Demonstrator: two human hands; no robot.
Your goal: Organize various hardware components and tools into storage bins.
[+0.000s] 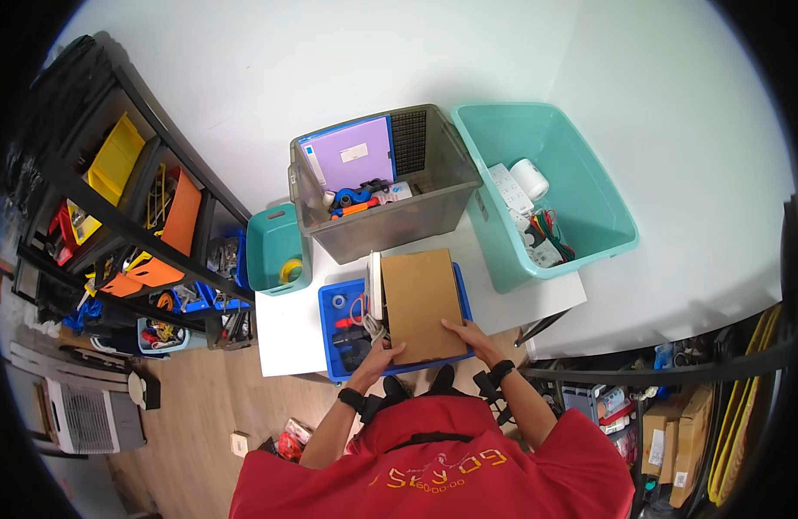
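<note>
A flat brown cardboard box [422, 301] is over the right part of a shallow blue plastic tray [325, 337]. My left hand [377, 362] grips the box's lower left corner, thumb on top. On the right edge, my right hand [472, 338] holds the box with its thumb on the upper face. Against the box's left side stands a white object [375, 285], perhaps a power strip, with a pale cord [374, 327] bunched below it. Left of these, the tray contains a small roll of tape [339, 301], red-handled scissors [357, 310] and dark items [351, 347] I cannot identify.
Behind the tray, a grey translucent bin [386, 237] holds a purple folder and tools. A large teal bin [607, 240] with power strips and cables stands right on the white table [285, 337]. A small teal basket [275, 233] is left. Shelving [178, 253] flanks both sides.
</note>
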